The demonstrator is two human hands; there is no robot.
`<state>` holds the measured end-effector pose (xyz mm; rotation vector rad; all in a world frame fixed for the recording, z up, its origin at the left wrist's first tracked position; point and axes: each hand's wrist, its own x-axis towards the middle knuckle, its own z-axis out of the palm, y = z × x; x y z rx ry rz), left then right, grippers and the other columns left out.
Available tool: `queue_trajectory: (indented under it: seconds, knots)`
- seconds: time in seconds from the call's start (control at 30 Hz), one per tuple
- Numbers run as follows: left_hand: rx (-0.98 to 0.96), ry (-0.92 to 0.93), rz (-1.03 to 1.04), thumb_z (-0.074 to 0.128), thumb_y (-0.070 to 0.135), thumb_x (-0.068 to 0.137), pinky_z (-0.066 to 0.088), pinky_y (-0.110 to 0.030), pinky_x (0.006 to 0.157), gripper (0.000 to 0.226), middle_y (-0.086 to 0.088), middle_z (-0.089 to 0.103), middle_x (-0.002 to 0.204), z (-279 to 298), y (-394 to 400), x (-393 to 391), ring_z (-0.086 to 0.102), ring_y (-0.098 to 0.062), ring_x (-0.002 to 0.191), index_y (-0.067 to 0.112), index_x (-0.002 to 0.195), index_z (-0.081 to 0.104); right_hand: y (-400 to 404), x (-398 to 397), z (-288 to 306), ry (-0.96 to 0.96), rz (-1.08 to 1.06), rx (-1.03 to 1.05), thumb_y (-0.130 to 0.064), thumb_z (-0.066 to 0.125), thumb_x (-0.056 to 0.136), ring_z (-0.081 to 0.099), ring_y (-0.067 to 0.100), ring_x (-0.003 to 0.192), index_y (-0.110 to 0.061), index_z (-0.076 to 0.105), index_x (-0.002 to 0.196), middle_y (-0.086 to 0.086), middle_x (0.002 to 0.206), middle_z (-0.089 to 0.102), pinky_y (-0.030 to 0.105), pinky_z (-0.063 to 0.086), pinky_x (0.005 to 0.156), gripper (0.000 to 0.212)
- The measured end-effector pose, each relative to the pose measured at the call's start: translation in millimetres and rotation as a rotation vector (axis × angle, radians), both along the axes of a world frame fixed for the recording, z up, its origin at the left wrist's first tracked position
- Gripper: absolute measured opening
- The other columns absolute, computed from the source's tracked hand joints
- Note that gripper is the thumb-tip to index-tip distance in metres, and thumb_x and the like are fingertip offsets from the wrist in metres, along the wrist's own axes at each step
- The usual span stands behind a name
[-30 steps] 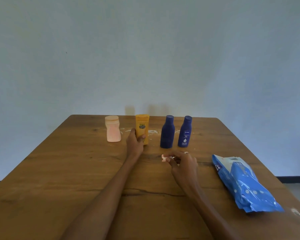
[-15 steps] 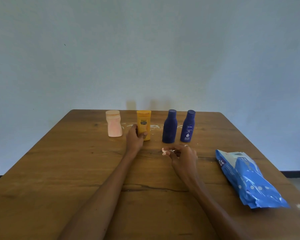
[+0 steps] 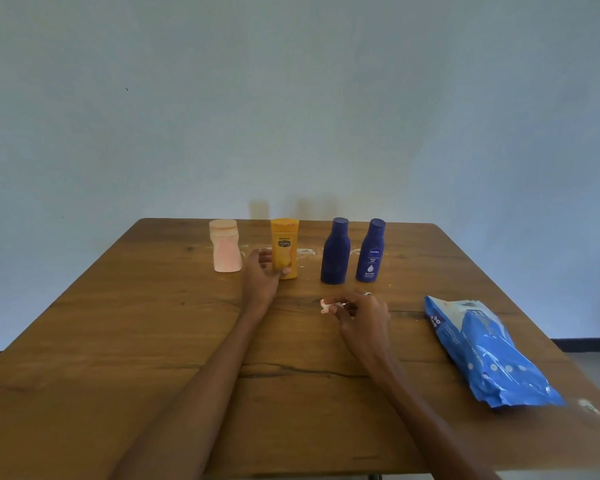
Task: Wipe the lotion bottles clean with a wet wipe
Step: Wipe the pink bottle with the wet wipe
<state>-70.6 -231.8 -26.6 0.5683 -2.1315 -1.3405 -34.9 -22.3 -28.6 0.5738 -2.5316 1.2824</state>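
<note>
While your forearms stretch out over the wooden table, the blue wet wipe pack lies nearest you, off to the right. Farther out, your right hand pinches a small crumpled white wipe between its fingertips, just above the tabletop. Beyond it, your left hand curls round the lower part of the upright yellow Vaseline bottle. In the same far row stand the pink bottle, a plain dark blue bottle and the Nivea bottle, with white smears on the wood around them.
</note>
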Motion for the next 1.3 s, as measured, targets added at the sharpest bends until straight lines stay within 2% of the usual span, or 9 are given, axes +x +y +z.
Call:
queue_trajectory:
  seconds: [0.27, 0.37, 0.43, 0.5, 0.6, 0.87, 1.1, 1.2, 1.3]
  knots:
    - [0.029, 0.172, 0.28, 0.075, 0.037, 0.082, 0.049, -0.027, 0.067, 0.033, 0.0, 0.062, 0.099, 1, -22, 33, 0.061, -0.019, 0.089, 0.016, 0.101, 0.058, -8, 13, 4, -0.004, -0.002, 0.005, -0.022, 0.072, 0.083, 0.059, -0.009, 0.083, -0.033, 0.073, 0.097, -0.019, 0.093, 0.07, 0.009, 0.045, 0.072, 0.018]
    - [0.009, 0.194, 0.439, 0.076, 0.031, 0.079, 0.053, -0.033, 0.072, 0.038, -0.004, 0.06, 0.104, 6, -38, 35, 0.059, -0.022, 0.094, 0.014, 0.105, 0.054, -14, 17, 5, 0.008, -0.003, -0.008, -0.021, 0.072, 0.083, 0.061, -0.007, 0.083, -0.033, 0.073, 0.096, -0.019, 0.091, 0.071, 0.015, 0.05, 0.076, 0.018]
    - [-0.035, 0.16, 0.487, 0.078, 0.029, 0.074, 0.052, -0.042, 0.085, 0.054, -0.008, 0.056, 0.114, 7, -44, 32, 0.054, -0.026, 0.104, 0.011, 0.115, 0.049, -16, 19, 4, 0.009, 0.008, -0.018, -0.021, 0.073, 0.082, 0.062, -0.006, 0.083, -0.033, 0.073, 0.095, -0.02, 0.091, 0.07, 0.019, 0.052, 0.077, 0.018]
    - [-0.074, 0.073, 0.493, 0.08, 0.033, 0.072, 0.047, -0.043, 0.094, 0.071, -0.014, 0.052, 0.125, 8, -45, 27, 0.05, -0.03, 0.114, 0.005, 0.126, 0.045, -19, 21, 3, 0.004, 0.022, -0.009, -0.022, 0.072, 0.083, 0.061, -0.006, 0.084, -0.034, 0.073, 0.096, -0.02, 0.092, 0.07, 0.017, 0.052, 0.076, 0.018]
    - [-0.055, -0.061, 0.511, 0.083, 0.041, 0.068, 0.048, -0.044, 0.095, 0.084, -0.014, 0.049, 0.133, 9, -42, 15, 0.05, -0.031, 0.119, 0.004, 0.132, 0.043, -20, 21, 3, -0.006, 0.028, 0.006, -0.022, 0.071, 0.084, 0.06, -0.008, 0.085, -0.034, 0.072, 0.098, -0.021, 0.094, 0.07, 0.014, 0.051, 0.076, 0.018]
    - [0.063, -0.05, 0.612, 0.086, 0.03, 0.067, 0.038, -0.044, 0.104, 0.082, -0.015, 0.049, 0.136, 11, -46, -7, 0.047, -0.034, 0.125, 0.003, 0.131, 0.043, -9, 15, -1, -0.018, 0.026, -0.032, -0.021, 0.071, 0.084, 0.062, -0.005, 0.087, -0.036, 0.072, 0.095, -0.023, 0.094, 0.069, 0.02, 0.053, 0.078, 0.018]
    - [0.082, 0.07, 0.526, 0.085, 0.033, 0.065, 0.055, -0.042, 0.083, 0.063, -0.006, 0.057, 0.118, 16, -44, 6, 0.058, -0.025, 0.106, 0.012, 0.114, 0.053, -8, 20, 2, -0.003, 0.025, -0.048, -0.021, 0.072, 0.083, 0.061, -0.006, 0.087, -0.034, 0.072, 0.095, -0.022, 0.094, 0.069, 0.02, 0.053, 0.078, 0.018]
    - [0.145, 0.176, 0.408, 0.088, 0.033, 0.063, 0.053, -0.027, 0.069, 0.06, 0.001, 0.061, 0.109, 26, -36, 28, 0.062, -0.018, 0.093, 0.014, 0.112, 0.058, -9, 28, 9, 0.025, 0.033, -0.085, -0.021, 0.072, 0.082, 0.062, -0.006, 0.087, -0.036, 0.072, 0.093, -0.024, 0.092, 0.069, 0.019, 0.053, 0.077, 0.018]
    - [0.198, 0.202, 0.253, 0.089, 0.033, 0.064, 0.047, -0.018, 0.064, 0.059, 0.008, 0.06, 0.104, 42, -20, 58, 0.061, -0.013, 0.09, 0.017, 0.113, 0.059, -8, 38, 19, 0.049, 0.031, -0.131, -0.022, 0.073, 0.082, 0.062, -0.006, 0.087, -0.036, 0.073, 0.093, -0.025, 0.089, 0.069, 0.017, 0.053, 0.076, 0.018]
